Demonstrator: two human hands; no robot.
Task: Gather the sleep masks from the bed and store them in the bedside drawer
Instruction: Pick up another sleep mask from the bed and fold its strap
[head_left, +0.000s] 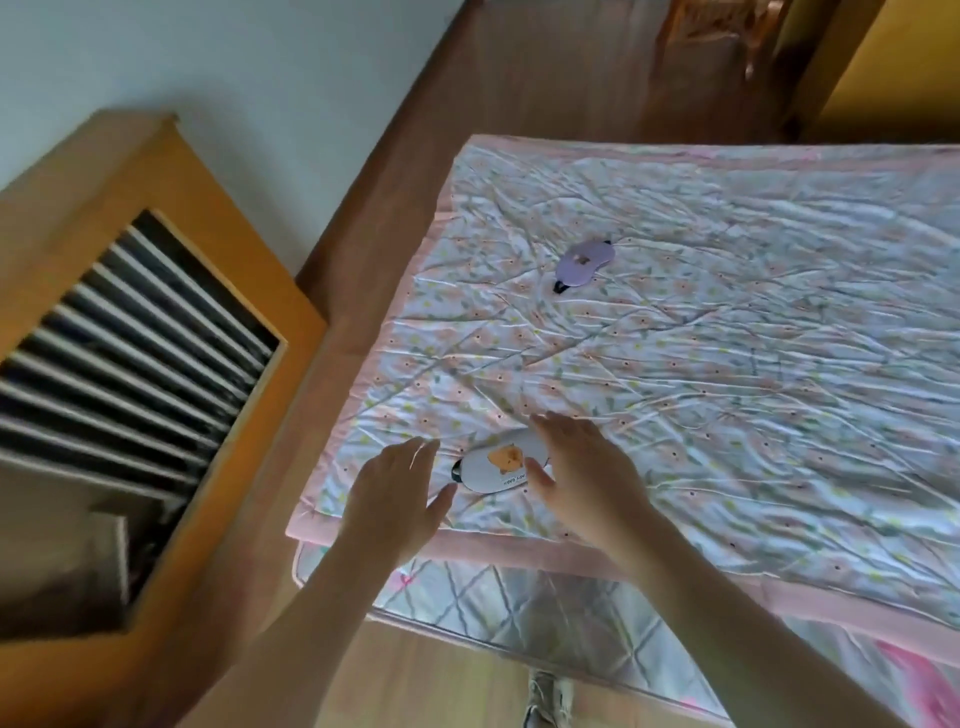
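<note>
A white sleep mask (496, 463) with an orange animal print lies on the floral bedspread (727, 364) near the bed's near-left corner. My left hand (397, 496) hovers just left of it with fingers spread. My right hand (582, 473) is over the mask's right end, fingers apart, the thumb touching or almost touching its edge. A purple sleep mask (583, 262) with a dark strap lies farther up the bed, well apart from both hands.
A wooden radiator cover (156, 332) with dark slats stands left of the bed. Between them runs a strip of wooden floor (363, 270). The quilted mattress edge (519, 603) shows under the spread. My shoe (545, 696) is on the floor below.
</note>
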